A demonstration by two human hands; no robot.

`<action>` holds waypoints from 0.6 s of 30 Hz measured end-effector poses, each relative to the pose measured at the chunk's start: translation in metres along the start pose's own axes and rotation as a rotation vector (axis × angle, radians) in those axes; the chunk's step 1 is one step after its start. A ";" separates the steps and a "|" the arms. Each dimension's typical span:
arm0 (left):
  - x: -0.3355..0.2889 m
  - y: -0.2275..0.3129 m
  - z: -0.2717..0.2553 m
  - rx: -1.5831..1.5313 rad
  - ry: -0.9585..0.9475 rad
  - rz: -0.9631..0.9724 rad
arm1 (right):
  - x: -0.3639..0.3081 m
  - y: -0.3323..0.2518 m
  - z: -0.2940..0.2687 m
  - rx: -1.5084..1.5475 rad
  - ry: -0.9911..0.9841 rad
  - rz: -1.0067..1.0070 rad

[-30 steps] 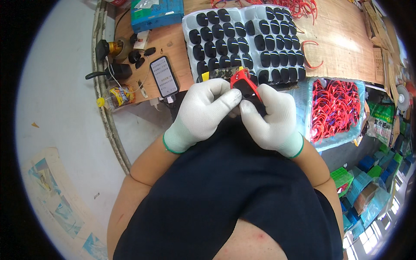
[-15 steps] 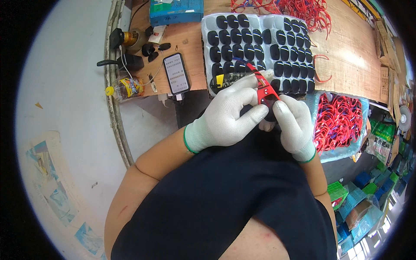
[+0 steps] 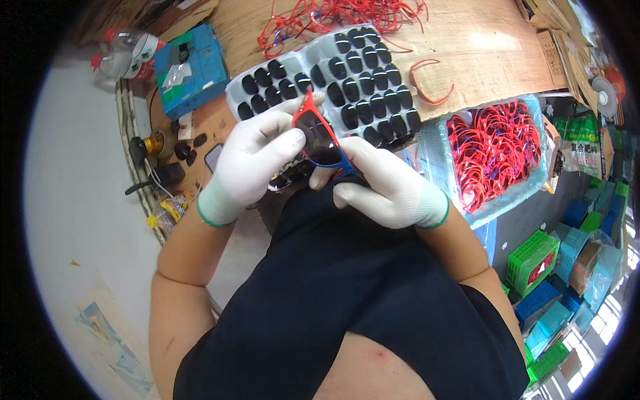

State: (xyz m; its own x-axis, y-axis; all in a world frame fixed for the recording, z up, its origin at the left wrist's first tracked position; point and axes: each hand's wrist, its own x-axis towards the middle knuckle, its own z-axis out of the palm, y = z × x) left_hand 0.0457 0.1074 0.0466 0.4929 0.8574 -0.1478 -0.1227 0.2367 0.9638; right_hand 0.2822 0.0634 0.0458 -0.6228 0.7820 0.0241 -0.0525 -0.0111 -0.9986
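Between my two white-gloved hands is a pair of sunglasses [image 3: 323, 141] with a red and blue frame and dark lenses, held tilted above my lap. My left hand [image 3: 257, 150] grips the red end, thumb against the frame edge. At the blue end, my right hand [image 3: 387, 180] pinches the frame, its fingers curled. Just beyond the hands lies a white tray [image 3: 299, 65] with rows of dark lenses [image 3: 365, 82] in its pockets. My left hand partly covers the tray's near left part.
A tangle of red frames [image 3: 340, 17] lies at the table's back, and one red frame [image 3: 433, 90] right of the tray. A lined bin [image 3: 437, 157] of red frames [image 3: 497, 150] stands right. A blue box [image 3: 190, 70], phone [image 3: 213, 158] and bottle [image 3: 130, 57] are left.
The sunglasses have turned, so both the red side and the blue side now show. My hands have shifted left in view, and the whole view has swung, tilting the tray.
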 end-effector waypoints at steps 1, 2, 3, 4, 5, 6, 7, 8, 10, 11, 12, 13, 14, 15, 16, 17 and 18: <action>0.010 -0.007 -0.004 0.141 -0.053 -0.017 | -0.003 0.006 -0.011 -0.068 0.039 0.009; 0.018 -0.019 -0.001 0.098 -0.008 -0.012 | -0.011 0.019 -0.023 -0.123 0.162 -0.048; 0.023 -0.032 0.004 0.055 0.042 -0.011 | -0.016 0.026 -0.042 -0.176 0.235 0.064; 0.027 -0.042 0.010 0.040 0.089 0.006 | -0.026 0.036 -0.068 -0.315 0.273 0.073; 0.026 -0.048 0.015 -0.004 0.145 -0.060 | -0.037 0.046 -0.096 -0.454 0.311 0.187; 0.026 -0.050 0.020 -0.009 0.155 -0.081 | -0.048 0.062 -0.125 -0.633 0.372 0.240; 0.027 -0.054 0.022 -0.010 0.172 -0.102 | -0.061 0.079 -0.155 -0.838 0.386 0.274; 0.030 -0.061 0.020 0.029 0.174 -0.127 | -0.070 0.096 -0.182 -0.909 0.408 0.324; 0.042 -0.065 0.014 0.031 0.261 -0.166 | -0.064 0.114 -0.209 -0.946 0.471 0.509; 0.053 -0.066 0.006 0.009 0.331 -0.184 | -0.058 0.125 -0.217 -0.916 0.486 0.545; 0.072 -0.075 -0.012 0.023 0.386 -0.128 | -0.053 0.153 -0.222 -1.072 0.540 0.430; 0.095 -0.074 -0.026 0.140 0.479 -0.112 | -0.041 0.170 -0.226 -1.110 0.539 0.452; 0.118 -0.078 -0.062 0.484 0.527 -0.201 | -0.031 0.188 -0.227 -1.178 0.548 0.461; 0.150 -0.072 -0.071 0.564 0.615 -0.099 | -0.024 0.208 -0.230 -1.253 0.563 0.478; 0.178 -0.075 -0.097 0.876 0.662 0.052 | -0.017 0.224 -0.231 -1.245 0.549 0.584; 0.202 -0.079 -0.120 0.920 0.648 0.044 | -0.015 0.238 -0.231 -1.257 0.570 0.536; 0.217 -0.097 -0.164 1.248 0.602 0.062 | -0.013 0.249 -0.230 -1.270 0.577 0.481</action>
State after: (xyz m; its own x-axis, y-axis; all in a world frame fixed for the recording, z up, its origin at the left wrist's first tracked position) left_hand 0.0230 0.3454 -0.1150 0.0329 0.9899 0.1380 0.8700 -0.0964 0.4835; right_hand 0.4563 0.1939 -0.2141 0.0241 0.9992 -0.0323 0.9582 -0.0324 -0.2842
